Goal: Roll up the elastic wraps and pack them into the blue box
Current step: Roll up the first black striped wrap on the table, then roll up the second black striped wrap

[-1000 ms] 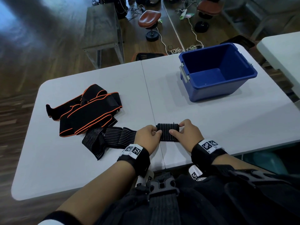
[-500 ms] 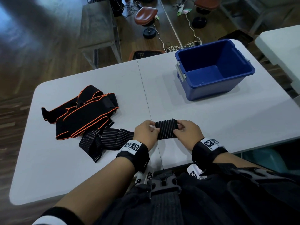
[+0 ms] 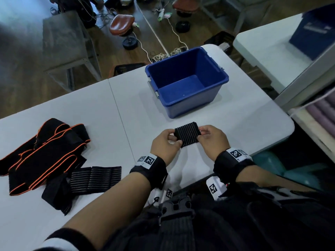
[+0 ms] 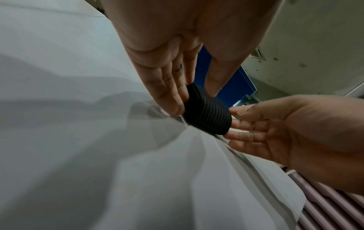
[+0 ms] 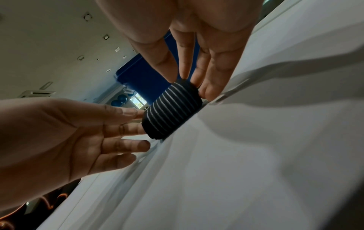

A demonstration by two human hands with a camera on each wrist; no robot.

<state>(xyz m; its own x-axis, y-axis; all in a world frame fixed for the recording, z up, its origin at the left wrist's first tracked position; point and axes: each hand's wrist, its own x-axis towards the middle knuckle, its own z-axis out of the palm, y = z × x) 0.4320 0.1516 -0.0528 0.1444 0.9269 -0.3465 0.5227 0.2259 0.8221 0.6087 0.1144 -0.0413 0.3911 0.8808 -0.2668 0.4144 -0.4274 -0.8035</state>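
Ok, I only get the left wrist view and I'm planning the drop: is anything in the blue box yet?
Observer: No, the blue box shows a bare floor in the head view.
Operator: What's left to roll?
Observer: A striped black wrap lies flat near the table's left front, against a pile of orange-trimmed wraps.
Operator: Where's the box from the roll?
Observer: Just beyond the rolled wrap, farther from the person, not touching it.

The rolled wrap (image 3: 187,134) at frame centre was black with fine pale ribs. The box (image 3: 188,98) above it was solid blue. At left, the wraps (image 3: 43,153) were black with orange edging; below them lay a black, grey-striped wrap (image 3: 94,180). The table (image 3: 90,105) was white.
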